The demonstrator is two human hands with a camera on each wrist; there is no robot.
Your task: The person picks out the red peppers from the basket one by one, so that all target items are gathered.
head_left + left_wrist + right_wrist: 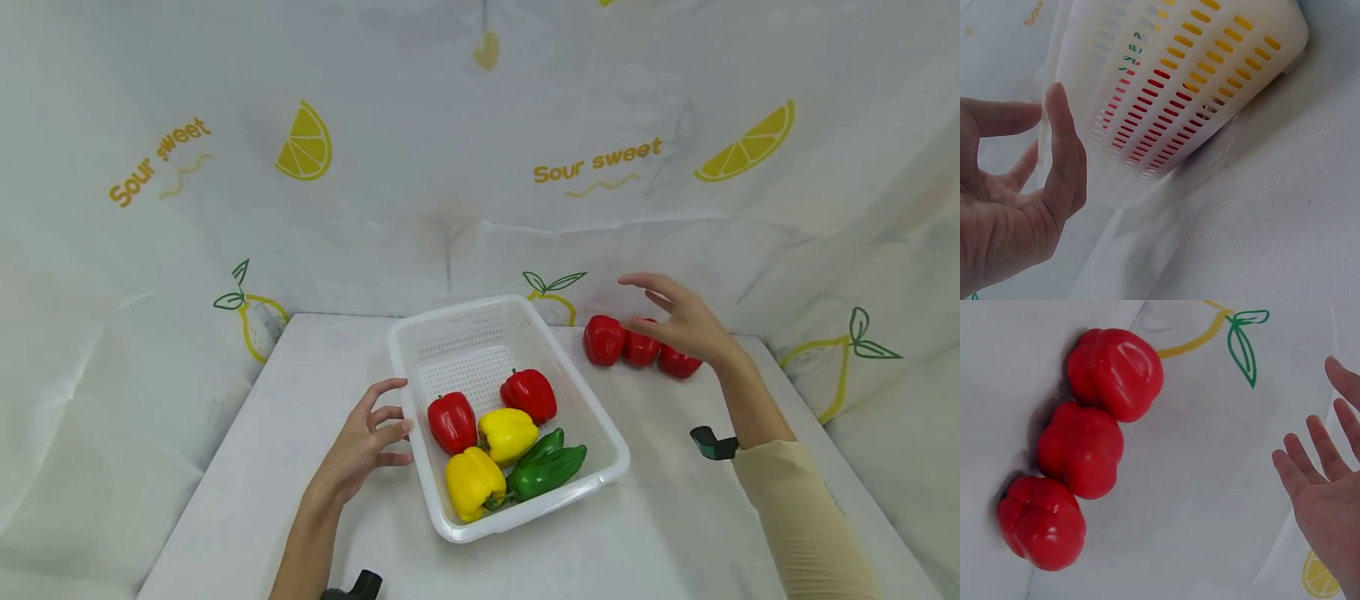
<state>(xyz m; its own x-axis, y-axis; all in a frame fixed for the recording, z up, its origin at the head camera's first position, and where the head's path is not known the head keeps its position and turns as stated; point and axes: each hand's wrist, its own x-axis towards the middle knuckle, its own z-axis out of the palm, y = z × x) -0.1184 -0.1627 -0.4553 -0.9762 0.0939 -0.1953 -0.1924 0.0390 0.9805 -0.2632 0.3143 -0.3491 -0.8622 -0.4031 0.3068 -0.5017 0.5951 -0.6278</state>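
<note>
A white plastic basket point(588, 400) stands on the table, its slotted side wall point(1154, 75) close up in the left wrist view. Inside lie two red bell peppers point(452, 422), two yellow bell peppers point(475, 483) and green peppers point(546, 472). My left hand point(367, 437) holds the basket's left rim, fingers on both sides of its edge. Above a row of three red bell peppers point(603, 340) at the back right hovers my right hand point(675, 321), fingers spread and holding nothing. In the right wrist view these peppers point(1082, 450) sit apart from the hand point(1329, 487).
A white table point(247, 467) lies under everything. White cloth point(420, 167) printed with lemons and lettering hangs behind it and at both sides. Dark straps or mounts point(714, 443) sit at the wrists.
</note>
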